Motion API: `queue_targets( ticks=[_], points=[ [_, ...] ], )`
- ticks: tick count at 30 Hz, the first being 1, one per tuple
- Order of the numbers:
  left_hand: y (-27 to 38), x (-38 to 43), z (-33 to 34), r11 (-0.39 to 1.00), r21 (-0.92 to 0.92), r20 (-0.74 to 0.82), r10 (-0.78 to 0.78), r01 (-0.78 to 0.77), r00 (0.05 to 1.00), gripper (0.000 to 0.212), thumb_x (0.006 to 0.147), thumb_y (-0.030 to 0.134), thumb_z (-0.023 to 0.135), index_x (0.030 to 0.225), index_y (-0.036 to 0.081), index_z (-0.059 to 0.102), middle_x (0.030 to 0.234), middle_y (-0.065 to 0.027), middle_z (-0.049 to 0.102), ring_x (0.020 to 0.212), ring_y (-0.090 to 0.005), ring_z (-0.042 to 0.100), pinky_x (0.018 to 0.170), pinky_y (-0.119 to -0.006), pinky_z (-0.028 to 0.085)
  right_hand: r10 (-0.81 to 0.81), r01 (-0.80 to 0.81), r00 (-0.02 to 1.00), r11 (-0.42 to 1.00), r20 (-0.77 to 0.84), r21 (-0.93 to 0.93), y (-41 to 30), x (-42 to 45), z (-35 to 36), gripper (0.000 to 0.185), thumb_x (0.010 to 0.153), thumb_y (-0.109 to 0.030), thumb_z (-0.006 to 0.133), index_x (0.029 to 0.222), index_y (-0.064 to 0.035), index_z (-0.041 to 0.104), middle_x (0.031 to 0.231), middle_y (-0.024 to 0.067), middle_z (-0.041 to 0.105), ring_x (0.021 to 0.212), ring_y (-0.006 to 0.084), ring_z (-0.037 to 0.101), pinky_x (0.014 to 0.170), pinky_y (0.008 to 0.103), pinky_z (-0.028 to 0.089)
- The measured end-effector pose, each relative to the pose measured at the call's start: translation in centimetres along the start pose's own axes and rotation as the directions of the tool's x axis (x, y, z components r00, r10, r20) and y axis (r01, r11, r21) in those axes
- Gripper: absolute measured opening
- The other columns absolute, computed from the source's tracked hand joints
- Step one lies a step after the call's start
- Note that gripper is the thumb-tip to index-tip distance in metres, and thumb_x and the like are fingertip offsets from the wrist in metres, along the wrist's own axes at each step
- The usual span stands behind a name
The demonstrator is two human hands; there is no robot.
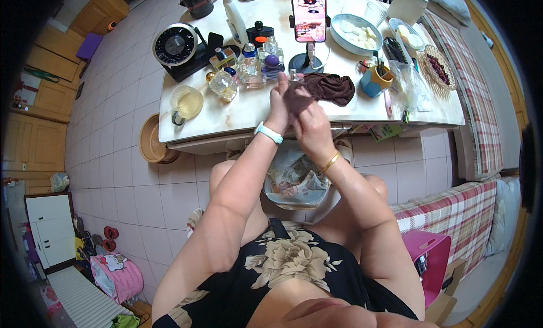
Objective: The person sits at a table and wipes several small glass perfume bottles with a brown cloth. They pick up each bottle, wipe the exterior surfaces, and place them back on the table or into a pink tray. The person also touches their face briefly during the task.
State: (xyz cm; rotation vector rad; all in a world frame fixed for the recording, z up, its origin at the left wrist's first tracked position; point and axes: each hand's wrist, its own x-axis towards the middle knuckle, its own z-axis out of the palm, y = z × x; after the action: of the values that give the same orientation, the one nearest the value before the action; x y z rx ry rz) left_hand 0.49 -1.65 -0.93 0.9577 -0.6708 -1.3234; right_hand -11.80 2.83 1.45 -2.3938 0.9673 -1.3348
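Observation:
Near the front edge of the table, my left hand (278,101) and my right hand (313,122) meet around a dark brown cloth (298,98). A small bottle with a silver spray top (293,75) pokes up between my left fingers and the cloth; its body is hidden. The fingers of my right hand press the cloth, slightly blurred. Another dark brown cloth part (333,88) lies bunched on the table just beyond my right hand; whether it joins the held cloth I cannot tell. Several glass perfume bottles (253,69) stand left of my hands.
A phone (309,14) on a round-based stand is behind my hands. A glass mug (186,102) and a small fan (174,44) stand left. Right are a bowl of pale food pieces (356,34) and a pen holder (376,81). A lined bin (297,184) sits between my knees.

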Motion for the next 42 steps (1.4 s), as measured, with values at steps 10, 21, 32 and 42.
queue_targets(
  ticks=[10,21,32,42],
  points=[
    [0.2,1.0,-0.6,0.995,-0.104,0.041,0.003,0.001,0.999,0.079,0.102,0.067,0.024,0.120,0.003,0.065,0.092,-0.0040,0.068,0.091,-0.0179,0.065,0.088,-0.035,0.053,0.237,-0.277,0.891,0.960,-0.388,-0.049,9.3,2.6,-4.1,0.033,0.098,-0.020,0.061,0.120,0.0038,0.062,0.120,0.0216,0.065,0.109,0.0391,0.062,0.096,0.0421,0.048],
    [-2.4,1.2,-3.9,0.976,0.137,-0.224,0.197,-0.170,0.955,0.045,0.104,0.046,0.051,0.116,0.003,0.054,0.107,-0.0041,0.060,0.094,-0.0110,0.056,0.082,-0.029,0.047,0.331,-0.348,0.930,0.933,0.160,0.096,2.3,1.7,-0.6,0.054,0.078,-0.017,0.077,0.128,-0.0066,0.058,0.114,0.0124,0.064,0.086,0.0300,0.067,0.074,0.0399,0.055],
    [-1.7,-0.7,-7.5,0.868,0.463,-0.333,0.356,-0.177,0.873,0.056,0.093,0.020,0.074,0.130,-0.003,0.039,0.112,-0.0129,0.058,0.100,-0.0169,0.058,0.088,-0.029,0.048,0.279,-0.273,0.942,0.960,0.185,-0.057,2.4,2.1,7.9,0.041,0.080,-0.018,0.076,0.115,-0.0046,0.061,0.101,0.0164,0.067,0.090,0.0368,0.068,0.074,0.0447,0.055],
    [0.1,-1.5,-9.8,0.843,0.497,-0.258,0.370,-0.205,0.893,0.061,0.089,0.007,0.071,0.136,-0.006,0.035,0.126,-0.0167,0.052,0.114,-0.0218,0.056,0.099,-0.032,0.046,0.446,-0.475,0.875,0.867,0.187,0.155,4.4,3.2,14.1,0.042,0.079,-0.011,0.075,0.119,-0.0013,0.064,0.110,0.0199,0.070,0.093,0.0364,0.069,0.080,0.0422,0.056]
  ],
)
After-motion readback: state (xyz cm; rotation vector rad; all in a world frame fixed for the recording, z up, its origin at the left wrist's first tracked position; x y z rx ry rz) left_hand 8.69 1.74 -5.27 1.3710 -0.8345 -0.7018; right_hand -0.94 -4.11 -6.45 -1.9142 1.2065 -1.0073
